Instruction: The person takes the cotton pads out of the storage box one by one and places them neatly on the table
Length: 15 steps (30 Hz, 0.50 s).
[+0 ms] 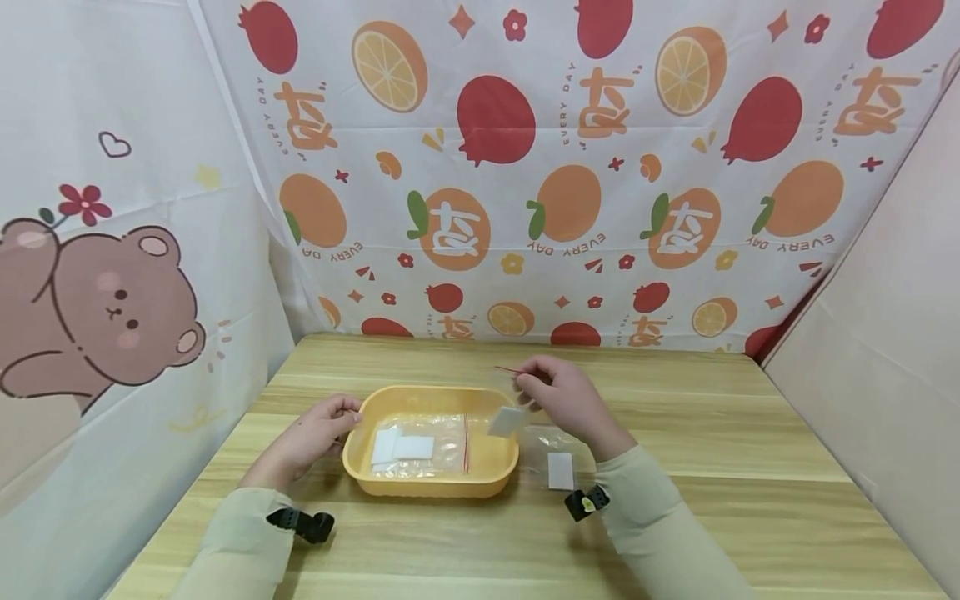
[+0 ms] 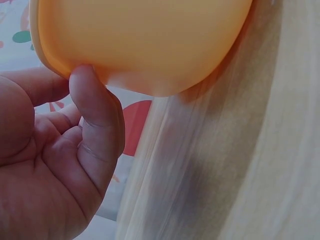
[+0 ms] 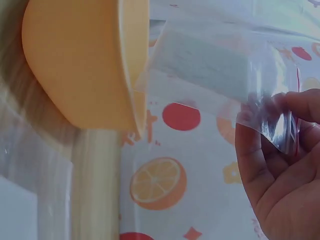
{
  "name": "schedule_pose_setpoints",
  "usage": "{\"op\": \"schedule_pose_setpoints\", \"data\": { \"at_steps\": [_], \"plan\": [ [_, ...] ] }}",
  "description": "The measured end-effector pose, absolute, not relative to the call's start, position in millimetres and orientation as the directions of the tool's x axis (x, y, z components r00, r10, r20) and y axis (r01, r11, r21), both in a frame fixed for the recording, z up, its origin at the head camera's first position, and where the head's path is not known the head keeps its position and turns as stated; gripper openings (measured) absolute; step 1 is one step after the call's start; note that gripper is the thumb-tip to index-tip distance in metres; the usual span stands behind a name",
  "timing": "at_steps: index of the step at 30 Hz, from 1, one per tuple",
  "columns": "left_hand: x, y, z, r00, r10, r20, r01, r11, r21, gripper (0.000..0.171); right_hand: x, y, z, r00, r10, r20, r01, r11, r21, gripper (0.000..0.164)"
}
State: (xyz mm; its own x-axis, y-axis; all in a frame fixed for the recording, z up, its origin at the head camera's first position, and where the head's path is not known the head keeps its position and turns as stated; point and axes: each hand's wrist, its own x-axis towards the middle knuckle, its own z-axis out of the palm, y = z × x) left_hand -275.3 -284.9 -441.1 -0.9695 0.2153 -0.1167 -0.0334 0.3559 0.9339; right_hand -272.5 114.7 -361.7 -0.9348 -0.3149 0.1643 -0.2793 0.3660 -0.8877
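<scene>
A yellow plastic basin (image 1: pixel 420 487) stands on the table, and my left hand (image 1: pixel 318 435) grips its left rim between thumb and fingers. My right hand (image 1: pixel 566 400) pinches a clear zip bag (image 3: pixel 200 75) near its red-lined top edge. Inside that bag is a flat white piece (image 1: pixel 506 421), hanging over the basin's right rim. More clear bags (image 1: pixel 448 433) with white rectangular pieces (image 1: pixel 415 447) lie in the basin. Just right of the basin, another clear bag (image 1: pixel 534 454) holding a white piece (image 1: pixel 560 472) lies flat on the table under my right forearm.
The wood-grain table (image 1: pixel 750 500) runs back to a fruit-print cloth (image 1: pixel 622 275). A white cloth with a bear print (image 1: pixel 135 308) hangs on the left, and a plain pale panel (image 1: pixel 885 333) stands on the right.
</scene>
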Motion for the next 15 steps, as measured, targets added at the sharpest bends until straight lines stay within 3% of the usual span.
{"op": "schedule_pose_setpoints", "data": {
  "at_steps": [15],
  "plan": [
    [-275,-283,-441,-0.969,0.204,-0.136,-0.054,0.363,0.930,0.035,-267,167,-357,-0.932,-0.306,0.196,-0.325,0.457,-0.828,0.015]
  ]
}}
